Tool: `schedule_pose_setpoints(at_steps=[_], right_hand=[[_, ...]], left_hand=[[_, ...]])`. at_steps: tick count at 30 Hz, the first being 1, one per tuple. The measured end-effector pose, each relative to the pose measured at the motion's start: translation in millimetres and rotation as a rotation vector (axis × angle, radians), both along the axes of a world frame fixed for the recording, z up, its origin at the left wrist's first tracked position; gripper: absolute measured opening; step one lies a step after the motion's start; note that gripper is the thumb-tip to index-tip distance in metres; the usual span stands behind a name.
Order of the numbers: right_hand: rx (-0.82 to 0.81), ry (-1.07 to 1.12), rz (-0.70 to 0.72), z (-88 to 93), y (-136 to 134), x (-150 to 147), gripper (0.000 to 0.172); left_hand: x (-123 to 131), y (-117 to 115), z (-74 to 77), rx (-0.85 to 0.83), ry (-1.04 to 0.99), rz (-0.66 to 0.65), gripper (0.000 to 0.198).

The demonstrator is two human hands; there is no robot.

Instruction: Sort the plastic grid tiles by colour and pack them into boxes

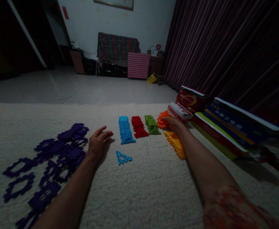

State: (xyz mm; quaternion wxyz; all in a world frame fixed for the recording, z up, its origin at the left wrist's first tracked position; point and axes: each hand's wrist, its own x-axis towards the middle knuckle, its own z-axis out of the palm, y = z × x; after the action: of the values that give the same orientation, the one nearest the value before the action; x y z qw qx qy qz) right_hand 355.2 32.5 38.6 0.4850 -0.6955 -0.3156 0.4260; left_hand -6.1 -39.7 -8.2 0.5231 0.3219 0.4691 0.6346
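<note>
My left hand (pixel 98 140) is raised over the pale quilted cover with fingers apart and nothing in them, between a loose heap of dark purple interlocking plastic pieces (pixel 70 148) and a row of light blue pieces (pixel 125 129). At the right, my right hand (pixel 175 123) grips a bunch of orange pieces (pixel 162 120); its far fingers are hidden. Yellow pieces (pixel 175 143) lie under my right wrist. Red pieces (pixel 139 126) and green pieces (pixel 152 124) form rows beside the blue ones. A single blue triangular piece (pixel 123 157) lies nearer to me.
A white and red box (pixel 180 111) stands just past my right hand, with a dark red box (pixel 190 98) behind it. Larger blue and green boxes (pixel 232 124) line the right side. Beyond the cover's far edge is a tiled floor (pixel 115 90).
</note>
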Motion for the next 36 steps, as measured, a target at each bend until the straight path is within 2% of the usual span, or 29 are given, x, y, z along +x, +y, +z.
schedule_pose_setpoints(at_steps=[5,10,15,25,31,36], right_hand=[[0.009,0.01,-0.033,-3.6,4.4,6.3,0.043],[0.019,0.032,-0.007,-5.9,7.0,11.9,0.033],[0.034,0.043,0.015,-9.1,9.2,17.0,0.034],[0.072,0.025,-0.025,-13.8,12.1,19.4,0.057],[0.13,0.059,-0.06,-11.8,11.5,22.0,0.041],[0.205,0.084,-0.056,6.1,-1.5,30.7,0.027]], left_hand=[[-0.7,0.3,-0.6,0.002,0.008,-0.008,0.056],[-1.2,1.2,-1.4,-0.001,0.006,-0.009,0.058],[-0.9,0.8,-0.7,-0.01,-0.01,-0.004,0.054],[1.0,-1.3,2.4,-0.005,-0.013,0.0,0.053],[0.2,0.3,0.5,-0.01,0.0,0.0,0.055],[-0.1,-0.5,0.9,-0.005,-0.003,-0.007,0.054]])
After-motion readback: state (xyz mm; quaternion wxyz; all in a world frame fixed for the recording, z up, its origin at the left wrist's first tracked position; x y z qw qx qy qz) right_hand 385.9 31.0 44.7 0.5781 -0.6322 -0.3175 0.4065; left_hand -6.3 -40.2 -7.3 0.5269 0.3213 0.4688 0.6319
